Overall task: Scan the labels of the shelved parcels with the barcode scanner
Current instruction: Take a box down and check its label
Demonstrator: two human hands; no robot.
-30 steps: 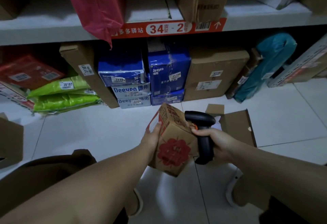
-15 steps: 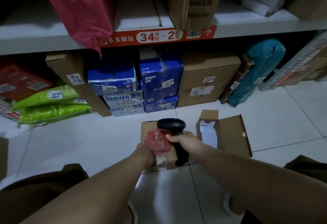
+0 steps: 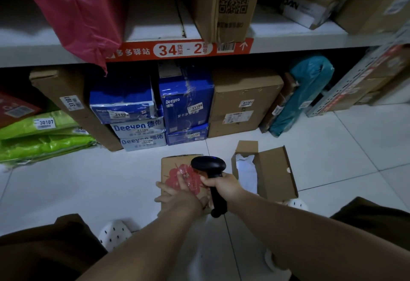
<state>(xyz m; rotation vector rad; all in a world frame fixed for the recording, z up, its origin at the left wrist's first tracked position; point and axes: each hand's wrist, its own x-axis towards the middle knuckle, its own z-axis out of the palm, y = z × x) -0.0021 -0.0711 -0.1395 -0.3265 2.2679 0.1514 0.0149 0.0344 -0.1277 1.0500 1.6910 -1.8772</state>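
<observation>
Small brown carton with a red flower print (image 3: 177,169) sits flat on the white tile floor (image 3: 66,187), in front of the low shelf row and just clear of the blue Deeyeo boxes (image 3: 186,103). Left hand (image 3: 177,194) lies on the carton's near top face, fingers fairly straight and spread over its left and near edges, pressing, not curled round. Right hand (image 3: 221,184) grips the black barcode scanner (image 3: 210,169) by the handle, fingers wrapped; scanner head sits over the carton's right top edge, handle butt hanging past the near right corner. Just right of the carton, an open cardboard box (image 3: 273,174) with its flap up and white stuff inside; narrow gap between them. Left of the carton, bare tile runs out to the green bags (image 3: 44,145). Behind the carton, brown boxes (image 3: 241,101) and a teal bag (image 3: 306,90) line the shelf bottom. Above them, the shelf edge (image 3: 310,44) carries an orange 34-2 label (image 3: 179,50); a pink bag (image 3: 84,14) overhangs it. White clogs (image 3: 114,233) sit near the carton's near side.
</observation>
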